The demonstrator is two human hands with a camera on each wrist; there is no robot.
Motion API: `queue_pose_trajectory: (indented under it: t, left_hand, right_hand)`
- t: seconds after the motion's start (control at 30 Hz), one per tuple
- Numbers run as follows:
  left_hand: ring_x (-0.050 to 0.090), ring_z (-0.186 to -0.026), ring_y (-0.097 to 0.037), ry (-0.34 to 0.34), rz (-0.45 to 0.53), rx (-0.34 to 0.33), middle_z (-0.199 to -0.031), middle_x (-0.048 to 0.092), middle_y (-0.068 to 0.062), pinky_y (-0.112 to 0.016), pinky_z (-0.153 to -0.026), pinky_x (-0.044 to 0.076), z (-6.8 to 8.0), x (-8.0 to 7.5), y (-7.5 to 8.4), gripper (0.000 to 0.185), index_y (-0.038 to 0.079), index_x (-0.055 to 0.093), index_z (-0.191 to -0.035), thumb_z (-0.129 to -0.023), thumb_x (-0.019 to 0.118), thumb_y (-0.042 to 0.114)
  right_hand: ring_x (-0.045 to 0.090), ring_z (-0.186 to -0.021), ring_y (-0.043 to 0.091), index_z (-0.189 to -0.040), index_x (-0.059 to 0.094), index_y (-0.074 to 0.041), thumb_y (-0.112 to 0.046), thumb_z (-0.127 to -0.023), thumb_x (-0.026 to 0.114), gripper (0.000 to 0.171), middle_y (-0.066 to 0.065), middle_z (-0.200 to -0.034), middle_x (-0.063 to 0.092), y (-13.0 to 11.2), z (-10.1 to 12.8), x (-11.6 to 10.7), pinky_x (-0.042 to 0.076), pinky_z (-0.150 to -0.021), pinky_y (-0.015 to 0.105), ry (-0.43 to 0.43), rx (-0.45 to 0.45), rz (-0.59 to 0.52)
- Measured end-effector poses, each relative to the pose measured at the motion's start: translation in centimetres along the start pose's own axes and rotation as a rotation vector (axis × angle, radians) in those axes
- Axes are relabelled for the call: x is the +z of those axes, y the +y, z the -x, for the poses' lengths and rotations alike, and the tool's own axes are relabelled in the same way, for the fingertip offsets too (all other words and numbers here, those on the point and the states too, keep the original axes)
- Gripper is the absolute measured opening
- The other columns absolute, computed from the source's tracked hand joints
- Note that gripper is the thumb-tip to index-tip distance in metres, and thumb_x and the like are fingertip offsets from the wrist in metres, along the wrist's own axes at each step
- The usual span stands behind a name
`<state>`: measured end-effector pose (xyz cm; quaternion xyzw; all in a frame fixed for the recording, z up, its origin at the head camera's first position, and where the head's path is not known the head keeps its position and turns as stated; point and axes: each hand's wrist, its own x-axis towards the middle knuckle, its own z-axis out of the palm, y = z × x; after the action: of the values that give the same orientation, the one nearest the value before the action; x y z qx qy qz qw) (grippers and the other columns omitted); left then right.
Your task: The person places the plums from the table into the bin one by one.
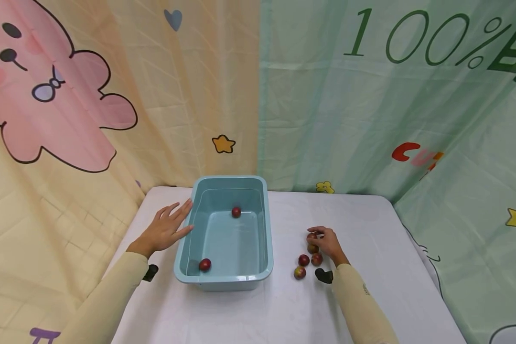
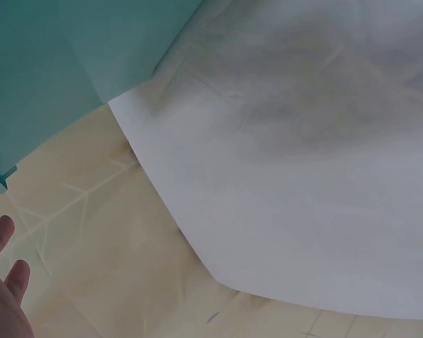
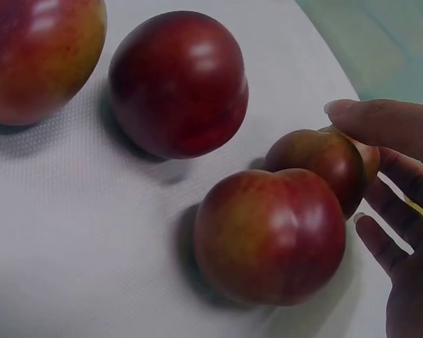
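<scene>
My left hand (image 1: 165, 228) has its fingers spread at the left rim of a light blue plastic basin (image 1: 270, 239). In the left wrist view, only some fingertips (image 2: 15, 278) show, beside the basin's wall (image 2: 49, 77). Inside the basin are two dark red plums, one plum (image 1: 236, 212) towards the back and another plum (image 1: 204, 264) at the front left. To the right of the basin, my right hand (image 1: 328, 242) curls its thumb and fingers round the farthest plum (image 3: 371, 159) of a small group. That plum is mostly hidden behind a nearer plum (image 3: 317, 165).
More plums lie close to my right hand: a red-yellow plum (image 3: 271, 236), a dark red plum (image 3: 178, 84) and a yellowish-red plum (image 1: 299, 273). A white cloth covers the table (image 1: 352, 215). Printed curtains (image 1: 309, 105) hang behind it and at both sides.
</scene>
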<state>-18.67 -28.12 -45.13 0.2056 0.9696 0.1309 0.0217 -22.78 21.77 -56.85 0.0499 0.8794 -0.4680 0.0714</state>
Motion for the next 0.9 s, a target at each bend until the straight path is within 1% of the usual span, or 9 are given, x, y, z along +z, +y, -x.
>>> queue_pose_trajectory:
  t: [0.07, 0.13, 0.33, 0.53, 0.67, 0.9]
  left_hand:
    - [0.011, -0.144, -0.04, 0.001, -0.002, -0.002, -0.161, 0.015, -0.01, -0.061, -0.112, 0.006, 0.0, 0.04, -0.03, 0.076, 0.011, 0.011, -0.155, -0.097, 0.042, 0.05]
    - [0.012, -0.144, -0.04, 0.005, -0.004, 0.0, -0.16, 0.016, -0.011, -0.061, -0.112, 0.007, -0.01, 0.07, 0.0, 0.076, 0.011, 0.012, -0.155, -0.097, 0.042, 0.05]
    - [0.013, -0.143, -0.041, 0.023, 0.001, 0.007, -0.16, 0.017, -0.012, -0.063, -0.111, 0.008, -0.03, 0.13, 0.0, 0.076, 0.01, 0.014, -0.155, -0.097, 0.043, 0.05]
    - [0.012, -0.144, -0.04, 0.01, 0.001, 0.002, -0.16, 0.016, -0.011, -0.062, -0.112, 0.007, 0.01, 0.18, -0.01, 0.076, 0.01, 0.013, -0.155, -0.097, 0.043, 0.049]
    - [0.011, -0.144, -0.04, 0.0, 0.003, -0.002, -0.161, 0.015, -0.011, -0.061, -0.112, 0.005, -0.06, 0.2, -0.02, 0.076, 0.011, 0.012, -0.155, -0.097, 0.043, 0.05]
    - [0.012, -0.143, -0.041, 0.021, 0.01, 0.004, -0.16, 0.017, -0.012, -0.062, -0.111, 0.006, -0.11, 0.11, 0.06, 0.075, 0.01, 0.014, -0.155, -0.097, 0.046, 0.046]
  right_hand:
    - [0.052, -0.1, 0.029, -0.116, 0.067, -0.003, -0.008, -0.084, 0.074, 0.033, 0.015, -0.11, 0.061, 0.15, 0.03, 0.11, 0.045, -0.087, 0.043, -0.002, 0.007, -0.002]
    - [0.052, -0.098, 0.029, -0.116, 0.066, -0.003, -0.008, -0.084, 0.074, 0.034, 0.015, -0.109, 0.061, 0.23, 0.07, 0.24, 0.045, -0.086, 0.042, -0.001, 0.016, -0.004]
    - [0.053, -0.1, 0.029, -0.119, 0.065, -0.003, -0.009, -0.084, 0.074, 0.036, 0.015, -0.109, 0.061, 0.39, 0.14, 0.58, 0.044, -0.093, 0.045, -0.015, 0.065, -0.021]
    - [0.053, -0.103, 0.031, -0.121, 0.063, -0.001, -0.013, -0.083, 0.075, 0.041, 0.017, -0.113, 0.061, 0.67, 0.27, 0.65, 0.043, -0.096, 0.048, -0.013, 0.072, -0.021]
    - [0.053, -0.103, 0.031, -0.12, 0.063, -0.002, -0.014, -0.083, 0.076, 0.041, 0.016, -0.113, 0.061, 0.79, 0.24, 0.51, 0.042, -0.098, 0.049, -0.015, 0.089, -0.021]
    - [0.053, -0.101, 0.03, -0.118, 0.064, -0.001, -0.014, -0.083, 0.076, 0.039, 0.015, -0.11, 0.062, 0.65, 0.15, 0.22, 0.042, -0.097, 0.049, -0.01, 0.081, -0.009]
